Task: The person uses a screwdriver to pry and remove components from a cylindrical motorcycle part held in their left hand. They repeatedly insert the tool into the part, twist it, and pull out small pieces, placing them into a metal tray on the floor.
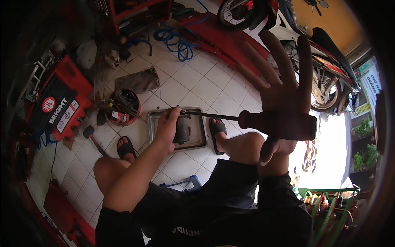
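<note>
My left hand [165, 128] is wrapped round a dark grey, cylindrical metal part [181, 132], held upright above a shallow metal tray [202, 144] on the floor. A screwdriver [277, 124] runs from the top of this part across to my right hand [282, 95]. Its dark shaft lies nearly level, and its tip meets the part near my left thumb; the exact contact is too small to make out. My right hand is open, fingers spread wide and thumb apart, with the thick screwdriver handle lying across the palm.
A round container of tools [124, 108] stands left of the tray, near a hammer [94, 140]. Beyond lies a coiled blue hose [177, 43] beside a red platform [220, 39]. A motorcycle [321, 70] is at the right. A blue stool [191, 181] shows beneath me.
</note>
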A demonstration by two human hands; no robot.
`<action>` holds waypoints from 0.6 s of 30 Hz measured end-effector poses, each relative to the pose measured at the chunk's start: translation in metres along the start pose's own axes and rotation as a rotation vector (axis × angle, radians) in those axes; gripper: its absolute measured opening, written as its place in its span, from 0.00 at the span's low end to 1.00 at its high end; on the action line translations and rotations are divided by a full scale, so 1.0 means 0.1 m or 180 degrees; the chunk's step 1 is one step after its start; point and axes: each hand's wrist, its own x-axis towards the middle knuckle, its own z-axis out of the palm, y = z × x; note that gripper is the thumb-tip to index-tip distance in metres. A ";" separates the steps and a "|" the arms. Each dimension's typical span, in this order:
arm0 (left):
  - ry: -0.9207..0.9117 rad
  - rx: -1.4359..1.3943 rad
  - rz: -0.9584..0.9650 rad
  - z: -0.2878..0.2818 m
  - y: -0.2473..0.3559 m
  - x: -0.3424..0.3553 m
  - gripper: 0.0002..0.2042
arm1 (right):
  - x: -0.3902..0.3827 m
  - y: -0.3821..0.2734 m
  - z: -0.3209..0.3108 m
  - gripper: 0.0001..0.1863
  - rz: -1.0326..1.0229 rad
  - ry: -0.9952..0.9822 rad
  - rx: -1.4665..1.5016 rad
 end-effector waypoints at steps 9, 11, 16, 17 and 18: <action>-0.0581 0.0308 0.0072 0.03 0.14 -0.26 0.16 | -0.04 -0.08 0.08 0.19 0.0385 -0.0510 0.0831; -0.0585 0.0297 0.0102 0.03 0.17 -0.28 0.17 | -0.04 -0.10 0.02 0.18 0.0419 -0.0464 0.0890; -0.0400 0.0275 0.0067 0.03 0.18 -0.21 0.17 | 0.11 -0.35 -0.02 0.26 0.0051 -0.0644 0.1129; -0.0324 0.0261 0.0074 0.01 0.17 -0.19 0.17 | 0.14 -0.38 -0.02 0.26 -0.0094 -0.0705 0.1046; -0.0251 0.0247 0.0080 0.00 0.16 -0.17 0.17 | 0.17 -0.41 -0.02 0.26 -0.0186 -0.0794 0.0972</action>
